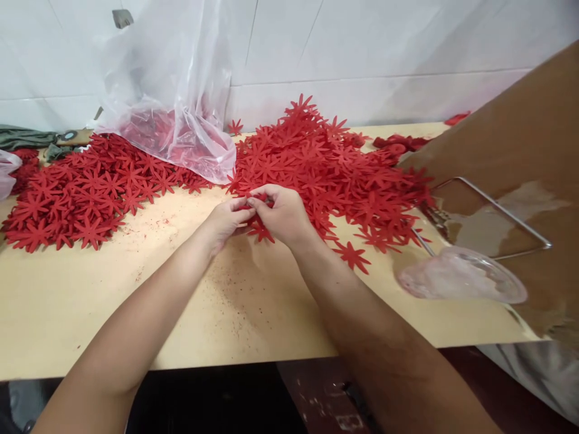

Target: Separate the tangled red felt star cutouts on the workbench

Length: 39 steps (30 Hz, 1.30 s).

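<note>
"As both forearms [149, 301] cross the bench [203, 337], what is held?"

"The left hand [225, 220] and right hand [286, 214] meet, fingers curled nearly closed, pinching a red cutout [262, 198] between them."

"And beyond?"

"The right pile [307, 157] of red flower shapes, the left pile [90, 188], a plastic bag [178, 123] between, then the far wall [384, 48]."

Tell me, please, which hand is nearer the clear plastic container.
Right: the right hand is left of the clear plastic container and farther back; the left hand is farther left.
</note>
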Each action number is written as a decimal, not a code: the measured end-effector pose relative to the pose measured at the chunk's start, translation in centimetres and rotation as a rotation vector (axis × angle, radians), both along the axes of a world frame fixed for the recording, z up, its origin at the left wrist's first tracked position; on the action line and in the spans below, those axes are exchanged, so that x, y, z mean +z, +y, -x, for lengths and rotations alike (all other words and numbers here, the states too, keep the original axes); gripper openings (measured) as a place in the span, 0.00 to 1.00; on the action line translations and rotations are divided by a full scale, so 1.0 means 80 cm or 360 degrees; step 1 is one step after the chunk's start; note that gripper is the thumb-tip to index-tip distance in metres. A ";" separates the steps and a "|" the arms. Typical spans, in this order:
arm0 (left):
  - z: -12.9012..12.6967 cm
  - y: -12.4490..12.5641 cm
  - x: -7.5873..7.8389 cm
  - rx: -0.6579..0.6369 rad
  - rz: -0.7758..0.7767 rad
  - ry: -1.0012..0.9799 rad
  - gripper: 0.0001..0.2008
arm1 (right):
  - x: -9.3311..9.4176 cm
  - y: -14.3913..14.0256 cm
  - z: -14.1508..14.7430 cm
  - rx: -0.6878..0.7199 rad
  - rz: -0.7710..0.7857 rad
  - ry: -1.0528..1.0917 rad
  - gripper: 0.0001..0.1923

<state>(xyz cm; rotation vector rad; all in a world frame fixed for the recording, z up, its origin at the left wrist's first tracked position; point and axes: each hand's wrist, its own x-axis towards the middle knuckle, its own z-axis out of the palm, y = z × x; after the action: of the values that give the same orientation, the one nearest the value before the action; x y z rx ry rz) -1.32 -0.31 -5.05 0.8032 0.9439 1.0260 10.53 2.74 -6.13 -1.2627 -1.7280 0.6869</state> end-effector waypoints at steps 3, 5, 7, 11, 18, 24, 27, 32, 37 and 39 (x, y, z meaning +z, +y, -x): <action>-0.001 -0.003 0.003 0.0007 -0.0059 0.0146 0.08 | 0.002 0.006 0.002 -0.0040 0.0102 0.0203 0.03; -0.001 -0.005 0.003 0.0068 -0.0074 0.0187 0.07 | 0.002 0.007 0.006 -0.0064 0.0098 0.0253 0.04; 0.001 -0.005 0.000 0.0132 -0.0077 0.0239 0.05 | 0.001 0.006 0.011 -0.0068 0.0105 0.0320 0.05; 0.008 0.000 -0.008 0.0305 -0.0090 0.0322 0.04 | -0.005 0.001 0.009 0.0177 0.0235 0.0608 0.03; 0.005 -0.003 -0.013 0.0268 -0.0108 0.0198 0.05 | -0.012 -0.002 -0.006 0.0235 0.0317 0.0650 0.03; 0.005 -0.003 -0.013 0.0285 -0.0169 0.0044 0.04 | -0.010 -0.007 -0.003 0.0233 0.0239 0.0617 0.05; 0.009 0.001 -0.016 0.0389 -0.0132 0.0081 0.05 | -0.006 -0.011 -0.002 0.0286 0.0366 0.0702 0.09; 0.017 0.007 -0.015 0.0531 -0.0013 0.0143 0.05 | -0.008 -0.001 -0.021 0.0292 0.0317 0.0683 0.13; 0.021 0.009 -0.010 0.0647 0.0018 0.0261 0.08 | -0.013 0.025 -0.062 -0.0333 -0.0063 0.0473 0.11; 0.017 0.008 -0.009 0.0596 -0.0050 0.0335 0.09 | -0.010 0.023 -0.064 -0.0552 -0.0306 0.0212 0.17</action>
<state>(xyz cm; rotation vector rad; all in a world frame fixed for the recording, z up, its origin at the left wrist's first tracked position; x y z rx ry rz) -2.67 0.29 -5.73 0.7876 1.2945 1.2983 15.65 4.57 -6.93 -1.3070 -1.3849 0.3825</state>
